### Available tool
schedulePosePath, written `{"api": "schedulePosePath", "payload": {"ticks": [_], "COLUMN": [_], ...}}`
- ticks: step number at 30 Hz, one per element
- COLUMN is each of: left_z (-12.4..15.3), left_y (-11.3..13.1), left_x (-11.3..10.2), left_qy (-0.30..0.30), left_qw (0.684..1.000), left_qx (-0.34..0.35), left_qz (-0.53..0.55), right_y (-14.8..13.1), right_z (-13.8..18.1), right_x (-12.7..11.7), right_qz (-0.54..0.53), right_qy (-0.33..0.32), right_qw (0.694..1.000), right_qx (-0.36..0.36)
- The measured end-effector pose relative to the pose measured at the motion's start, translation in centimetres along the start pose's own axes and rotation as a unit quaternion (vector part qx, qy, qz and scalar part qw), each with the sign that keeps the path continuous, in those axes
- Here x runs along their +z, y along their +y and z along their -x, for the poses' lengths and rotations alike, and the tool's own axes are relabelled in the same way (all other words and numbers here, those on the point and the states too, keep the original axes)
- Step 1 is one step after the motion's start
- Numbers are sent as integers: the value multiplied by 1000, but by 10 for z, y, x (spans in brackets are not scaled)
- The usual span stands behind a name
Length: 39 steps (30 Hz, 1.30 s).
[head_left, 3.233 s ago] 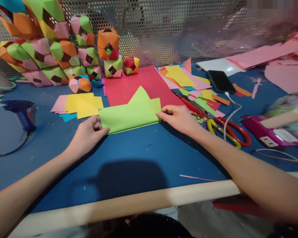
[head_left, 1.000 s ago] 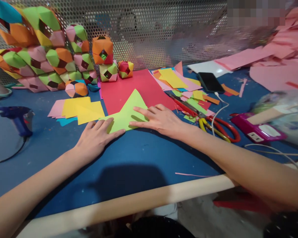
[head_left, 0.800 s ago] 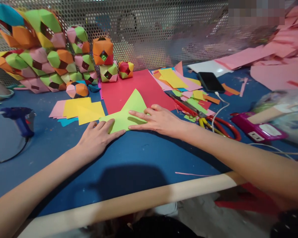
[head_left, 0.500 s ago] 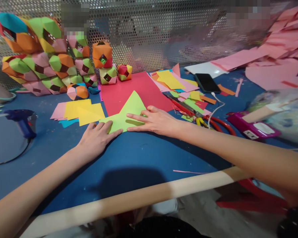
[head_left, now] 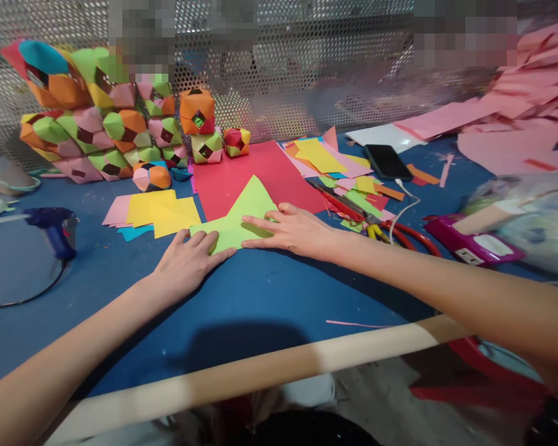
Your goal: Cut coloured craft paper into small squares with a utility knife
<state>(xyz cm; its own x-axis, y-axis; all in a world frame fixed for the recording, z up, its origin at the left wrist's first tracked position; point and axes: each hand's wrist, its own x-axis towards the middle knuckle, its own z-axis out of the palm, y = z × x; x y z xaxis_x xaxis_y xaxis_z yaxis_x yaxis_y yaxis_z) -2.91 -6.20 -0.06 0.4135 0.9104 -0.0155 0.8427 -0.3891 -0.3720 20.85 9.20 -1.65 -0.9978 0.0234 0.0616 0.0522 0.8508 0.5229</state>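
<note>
Paper [head_left: 240, 212], green, folded, between and under both splayed, unclenched hands [head_left: 302, 234], its covered ends apparently flat.

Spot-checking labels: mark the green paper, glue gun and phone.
Green paper [head_left: 230, 230], head view: bare patch between the fingers of the two hands.
Glue gun [head_left: 54, 224], head view: blue body, where it meets the handle.
Phone [head_left: 388, 162], head view: middle of the dark screen.

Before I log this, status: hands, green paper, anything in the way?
Left hand, right hand on green paper. Paper's peak overlaps red sheet. Nothing else on paper.
</note>
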Motion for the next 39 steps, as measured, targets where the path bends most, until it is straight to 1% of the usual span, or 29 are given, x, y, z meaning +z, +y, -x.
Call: {"api": "schedulePosePath", "payload": {"ticks": [3,6,11,14,15,17,19,22,23,25,27,31,34,36,39], "left_z": [0,4,16,20,20,18,16,13,13,13,15,16,17,19,23], "left_y": [-1,-1,2,6,7,11,16,26,29,34,37,37,34,32,29], "left_x": [0,0,-2,-4,-4,-3,0,4,5,6,7,7,5,1,-5], "left_qy": [-10,-3,24,22,21,27,49,111,130,151,160,173,174,167,141], "left_qw": [1000,1000,999,999,1000,999,995,982,977,970,969,972,977,981,988], "left_qx": [-6,-11,-3,-10,-15,-22,-23,-16,-12,-5,1,4,-7,-19,-35], "left_qz": [-6,-16,-36,-26,-11,32,81,150,169,191,189,157,120,92,49], "right_y": [0,2,6,4,1,-10,-27,-58,-67,-79,-85,-85,-84,-82,-75], "right_z": [4,16,44,53,52,44,29,4,-3,-13,-17,-13,-10,-7,-1], "right_x": [-1,1,8,4,1,-9,-20,-32,-34,-35,-34,-30,-31,-33,-36], "right_qz": [-13,-22,9,-19,-38,-82,-139,-255,-280,-311,-324,-314,-264,-217,-160], "right_qy": [-6,-16,-62,-84,-84,-64,-18,33,38,35,27,29,50,57,27], "right_qw": [1000,999,992,986,984,978,969,951,945,938,935,935,946,952,950], "right_qx": [14,41,111,143,153,181,206,169,162,145,144,163,183,209,266]}}
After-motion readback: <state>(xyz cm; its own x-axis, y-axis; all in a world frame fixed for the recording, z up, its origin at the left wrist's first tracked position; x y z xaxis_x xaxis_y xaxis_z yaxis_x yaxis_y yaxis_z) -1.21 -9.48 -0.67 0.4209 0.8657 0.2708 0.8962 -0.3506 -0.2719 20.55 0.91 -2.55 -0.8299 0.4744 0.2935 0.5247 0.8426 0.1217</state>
